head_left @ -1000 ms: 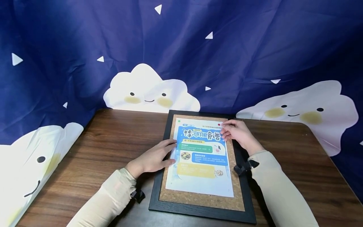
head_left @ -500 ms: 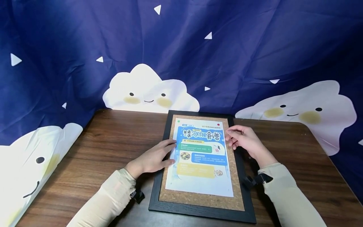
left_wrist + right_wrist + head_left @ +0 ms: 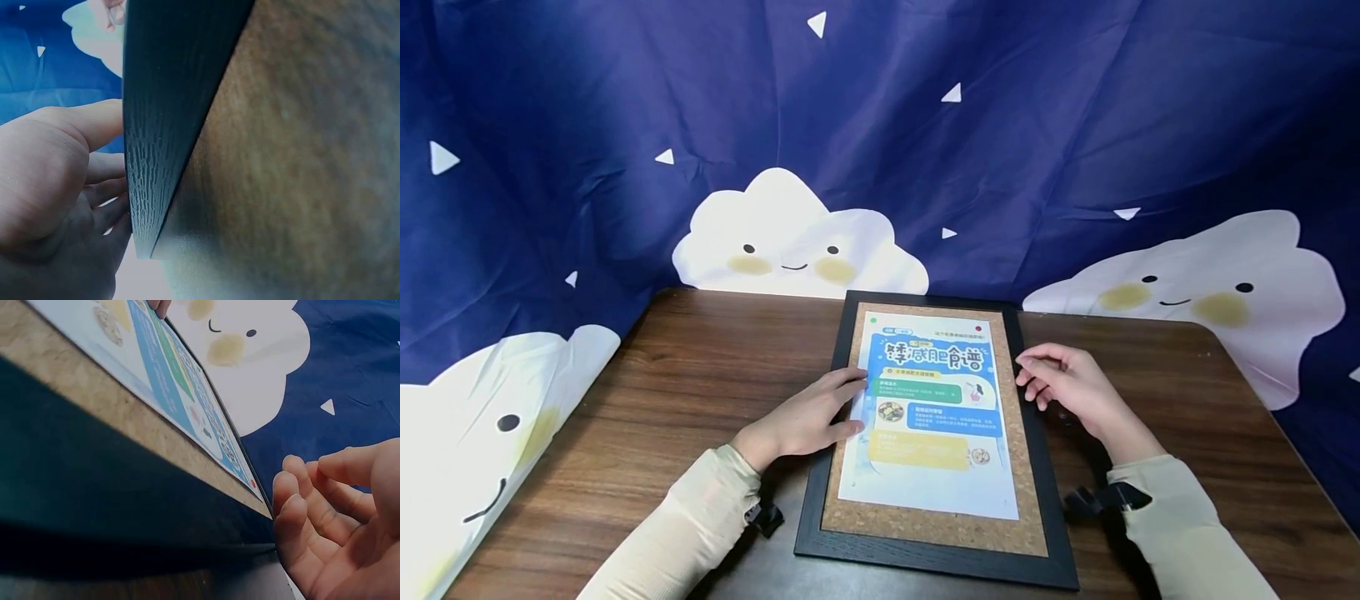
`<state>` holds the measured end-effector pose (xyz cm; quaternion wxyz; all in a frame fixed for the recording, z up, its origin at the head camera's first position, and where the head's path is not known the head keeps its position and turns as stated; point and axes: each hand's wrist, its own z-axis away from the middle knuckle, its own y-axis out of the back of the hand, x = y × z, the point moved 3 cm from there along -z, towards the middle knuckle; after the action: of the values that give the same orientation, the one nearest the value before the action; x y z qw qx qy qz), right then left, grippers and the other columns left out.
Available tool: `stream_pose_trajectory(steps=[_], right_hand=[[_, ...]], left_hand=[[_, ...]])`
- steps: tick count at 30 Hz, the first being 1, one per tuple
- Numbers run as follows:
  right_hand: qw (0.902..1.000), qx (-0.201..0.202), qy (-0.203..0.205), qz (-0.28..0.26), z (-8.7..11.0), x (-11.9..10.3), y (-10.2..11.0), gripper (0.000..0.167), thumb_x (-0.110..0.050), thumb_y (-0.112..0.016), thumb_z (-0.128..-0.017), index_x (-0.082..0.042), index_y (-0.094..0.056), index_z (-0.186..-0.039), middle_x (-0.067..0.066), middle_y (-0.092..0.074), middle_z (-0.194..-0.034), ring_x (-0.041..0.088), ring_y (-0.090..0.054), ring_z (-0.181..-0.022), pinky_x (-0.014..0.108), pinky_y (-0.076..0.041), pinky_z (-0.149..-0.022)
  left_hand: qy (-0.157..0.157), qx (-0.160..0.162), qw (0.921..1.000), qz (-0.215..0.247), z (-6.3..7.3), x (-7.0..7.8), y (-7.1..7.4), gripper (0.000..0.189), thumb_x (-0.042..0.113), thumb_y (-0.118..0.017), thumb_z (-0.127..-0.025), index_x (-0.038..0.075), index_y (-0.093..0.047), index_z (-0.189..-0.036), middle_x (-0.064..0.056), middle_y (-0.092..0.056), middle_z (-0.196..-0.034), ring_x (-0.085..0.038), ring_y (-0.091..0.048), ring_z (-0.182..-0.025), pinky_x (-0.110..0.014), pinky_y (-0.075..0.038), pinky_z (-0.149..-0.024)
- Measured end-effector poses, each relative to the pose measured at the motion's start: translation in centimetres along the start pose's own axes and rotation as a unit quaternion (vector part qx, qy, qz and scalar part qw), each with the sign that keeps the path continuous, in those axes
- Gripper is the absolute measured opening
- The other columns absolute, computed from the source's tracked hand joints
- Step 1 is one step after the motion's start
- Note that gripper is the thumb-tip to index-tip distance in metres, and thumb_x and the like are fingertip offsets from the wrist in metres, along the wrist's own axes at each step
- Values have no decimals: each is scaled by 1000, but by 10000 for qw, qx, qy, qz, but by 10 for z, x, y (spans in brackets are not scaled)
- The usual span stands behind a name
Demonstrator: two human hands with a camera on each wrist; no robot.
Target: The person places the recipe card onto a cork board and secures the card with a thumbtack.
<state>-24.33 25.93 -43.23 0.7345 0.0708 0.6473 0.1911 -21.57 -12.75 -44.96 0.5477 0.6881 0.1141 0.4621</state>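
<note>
A black-framed cork board (image 3: 925, 528) lies on the table, bearing a printed sheet (image 3: 928, 492) with blue, green and yellow panels. A green pushpin (image 3: 873, 320) sits at the sheet's top left corner and a red pushpin (image 3: 978, 328) at its top right. My left hand (image 3: 805, 418) rests across the board's left edge, fingertips on the sheet's margin. Beside the right side of the frame is my right hand (image 3: 1069, 390), its fingers loosely bent. Nothing shows between the thumb and fingers of the right hand (image 3: 331, 519) in the right wrist view.
The brown wood-grain table (image 3: 730, 350) extends to both sides of the board. Behind it hangs a dark blue curtain (image 3: 880, 100) printed with white clouds and triangles. A black strap (image 3: 1108, 498) goes round the right sleeve near the wrist, and another black device (image 3: 764, 517) sits at the left wrist.
My right hand has drawn back from the red pushpin at the sheet's top right corner, moving right and toward me past the frame. The left hand has stayed in place.
</note>
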Motion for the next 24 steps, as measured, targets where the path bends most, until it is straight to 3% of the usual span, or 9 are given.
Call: stream_pose_trajectory(steps=[4, 6, 11, 13, 16, 20, 24], right_hand=[[9996, 147, -83, 241, 8, 4, 5, 40, -22, -59, -113, 10, -59, -138, 2, -72, -92, 14, -68, -73, 30, -59, -63], [9992, 204, -87, 345, 12, 5, 9, 40, -23, -59, -113, 9, -60, -137, 2, -72, -91, 14, -67, -72, 30, -59, -62], [9971, 327, -24, 686, 23, 10, 17, 39, -23, -57, -114, 8, -62, -136, 5, -70, -92, 16, -65, -71, 30, -58, -61], [9957, 362, -27, 851, 27, 14, 19, 38, -24, -56, -114, 7, -63, -135, 6, -70, -92, 16, -64, -70, 30, -57, -60], [9927, 408, -58, 1133, 32, 21, 23, 36, -22, -56, -115, 7, -64, -134, 9, -69, -93, 17, -63, -69, 29, -55, -59], [9817, 555, 3, 1824, 37, 30, 25, 30, -19, -59, -112, 5, -69, -127, 12, -73, -95, 17, -61, -72, 28, -52, -60], [9598, 720, 132, 2709, 41, 34, 27, 20, -17, -68, -106, 0, -75, -114, 9, -75, -93, 19, -58, -79, 29, -46, -66]], left_hand=[[-220, 155, 9995, 161, -3, -12, -7, 70, 37, -64, -111, -4, -43, -163, -21, -35, -173, -39, -35, -161, -55, -40, -125], [-466, 263, 9985, 77, -6, -27, -17, 72, 45, -59, -111, -2, -42, -164, -19, -34, -174, -35, -34, -162, -48, -40, -127], [-409, 184, 9990, 81, -4, -17, -10, 70, 37, -63, -111, -5, -42, -163, -22, -34, -173, -38, -34, -162, -51, -39, -127], [-231, 124, 9995, 181, -1, -6, -2, 68, 30, -67, -109, -8, -44, -161, -25, -36, -171, -42, -36, -159, -58, -40, -124], [-269, 160, 9994, 113, -3, -11, -5, 68, 34, -66, -110, -6, -44, -161, -23, -36, -171, -41, -37, -159, -58, -41, -123], [-445, 272, 9986, 44, -7, -27, -16, 71, 43, -61, -111, -2, -44, -163, -19, -36, -172, -37, -37, -160, -52, -42, -124], [-505, 256, 9984, 51, -6, -28, -17, 72, 45, -59, -112, -2, -42, -164, -19, -34, -174, -35, -34, -162, -49, -39, -126]])
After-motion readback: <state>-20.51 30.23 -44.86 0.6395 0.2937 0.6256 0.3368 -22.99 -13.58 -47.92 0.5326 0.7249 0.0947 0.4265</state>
